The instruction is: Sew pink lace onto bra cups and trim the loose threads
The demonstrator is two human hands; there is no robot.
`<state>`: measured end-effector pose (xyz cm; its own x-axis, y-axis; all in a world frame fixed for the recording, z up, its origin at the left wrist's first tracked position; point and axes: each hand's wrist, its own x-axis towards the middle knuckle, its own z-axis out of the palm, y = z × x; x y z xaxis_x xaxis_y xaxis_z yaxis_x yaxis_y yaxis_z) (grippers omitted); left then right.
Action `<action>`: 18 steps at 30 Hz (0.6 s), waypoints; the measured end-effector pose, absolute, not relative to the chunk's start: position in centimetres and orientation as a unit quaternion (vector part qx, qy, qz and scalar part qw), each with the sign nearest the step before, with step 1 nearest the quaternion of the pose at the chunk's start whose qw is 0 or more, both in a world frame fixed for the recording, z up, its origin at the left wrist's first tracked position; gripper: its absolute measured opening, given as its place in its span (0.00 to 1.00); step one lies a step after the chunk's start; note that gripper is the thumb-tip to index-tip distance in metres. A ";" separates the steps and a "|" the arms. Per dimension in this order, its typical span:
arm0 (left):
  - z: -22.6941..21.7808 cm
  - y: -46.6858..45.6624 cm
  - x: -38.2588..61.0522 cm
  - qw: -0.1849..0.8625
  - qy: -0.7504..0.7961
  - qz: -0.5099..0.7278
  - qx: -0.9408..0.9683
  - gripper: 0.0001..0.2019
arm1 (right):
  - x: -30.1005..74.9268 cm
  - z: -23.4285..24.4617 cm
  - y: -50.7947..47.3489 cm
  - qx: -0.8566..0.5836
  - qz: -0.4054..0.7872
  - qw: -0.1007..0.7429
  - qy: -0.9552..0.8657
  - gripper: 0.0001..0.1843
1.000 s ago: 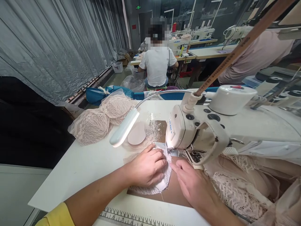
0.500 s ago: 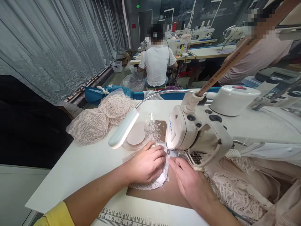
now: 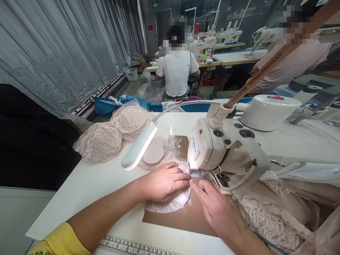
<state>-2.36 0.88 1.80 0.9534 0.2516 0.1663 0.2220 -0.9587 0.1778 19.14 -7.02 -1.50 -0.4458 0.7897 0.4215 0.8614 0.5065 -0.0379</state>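
My left hand (image 3: 162, 182) lies with curled fingers on a white lace cup piece (image 3: 170, 203), pressing it down on the table just in front of the needle of a white sewing machine (image 3: 225, 148). My right hand (image 3: 215, 207) rests beside it on the brown plate (image 3: 196, 216), fingertips pinching the lace edge right below the presser foot (image 3: 198, 173). Both hands touch the same piece, and the needle itself is hidden behind the machine head.
A pile of pink lace cups (image 3: 114, 132) lies at the back left of the white table (image 3: 98, 187). A gooseneck lamp (image 3: 138, 147) hangs above a foam pad (image 3: 153, 153). More lace fabric (image 3: 271, 219) is heaped at the right. A person in white (image 3: 176, 71) sits ahead.
Both hands have slid a little forward toward the needle with the lace piece; my left fingers now reach the presser foot. The view has dipped slightly.
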 end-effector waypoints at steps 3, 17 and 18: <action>1.6 0.7 -2.3 0.087 0.127 0.109 0.982 0.16 | 19.1 -1.6 -7.1 -0.492 -0.101 0.192 -0.843 0.26; 2.2 0.3 -2.2 0.105 0.158 0.105 0.976 0.09 | 19.0 -1.0 -7.2 -0.450 -0.044 0.250 -0.856 0.21; 2.3 0.3 -2.2 0.104 0.157 0.101 0.977 0.09 | 18.9 -1.0 -7.2 -0.448 -0.042 0.253 -0.857 0.20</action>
<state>-2.18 0.30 2.32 0.9303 0.3274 0.1655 0.2852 -0.9291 0.2354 18.93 -7.23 -0.99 -0.4719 0.7457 0.4703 0.7881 0.5959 -0.1541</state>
